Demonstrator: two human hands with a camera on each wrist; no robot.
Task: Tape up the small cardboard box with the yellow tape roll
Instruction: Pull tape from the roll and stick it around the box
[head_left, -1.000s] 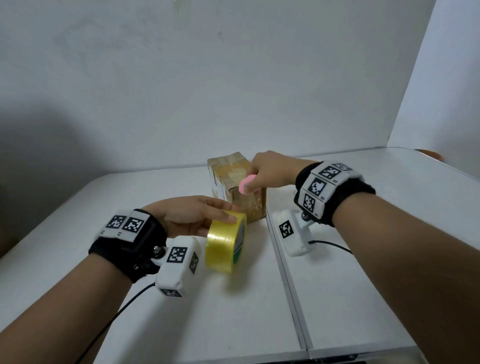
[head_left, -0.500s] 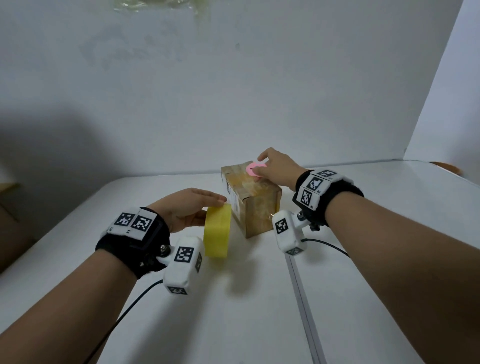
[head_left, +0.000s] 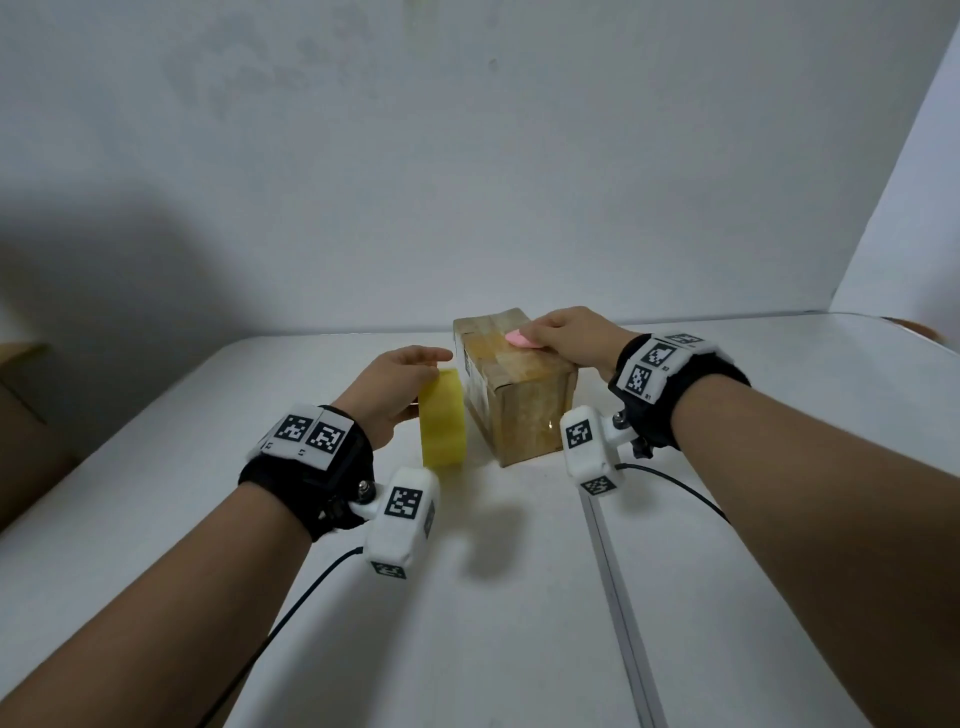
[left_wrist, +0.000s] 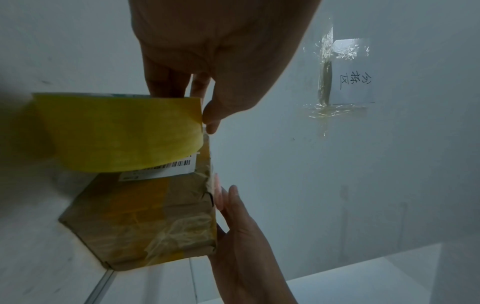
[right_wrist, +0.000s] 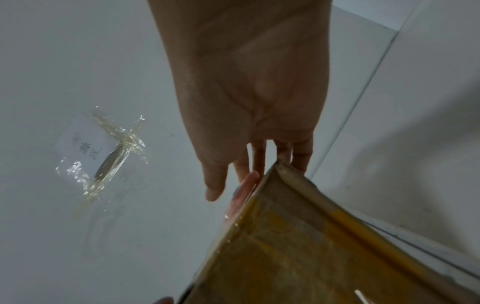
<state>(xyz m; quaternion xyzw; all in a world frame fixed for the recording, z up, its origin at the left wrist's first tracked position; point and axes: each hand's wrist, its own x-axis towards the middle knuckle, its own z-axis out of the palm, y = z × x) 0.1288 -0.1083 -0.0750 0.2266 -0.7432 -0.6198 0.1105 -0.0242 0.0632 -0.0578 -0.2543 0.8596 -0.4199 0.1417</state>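
A small brown cardboard box (head_left: 524, 410), with tape strips across it, stands on the white table (head_left: 519, 623). My left hand (head_left: 395, 384) grips the yellow tape roll (head_left: 441, 423) upright and edge-on, close against the box's left face. In the left wrist view the roll (left_wrist: 122, 131) covers part of the box's barcode label (left_wrist: 161, 172). My right hand (head_left: 569, 340) rests on the box top and holds a small pink tool (head_left: 522, 340) flat against it. The right wrist view shows the pink tool (right_wrist: 242, 190) between my fingers and the box (right_wrist: 311, 246).
A seam (head_left: 613, 571) between two tabletops runs from the box toward me. A brown cardboard piece (head_left: 21, 415) sits off the table's left edge. A taped paper note (left_wrist: 350, 78) hangs on the back wall. Wrist-camera cables trail over the table.
My right hand rose from the box's near side onto its top with the pink tool. My left hand turned the roll edge-on and brought it against the box's left face.
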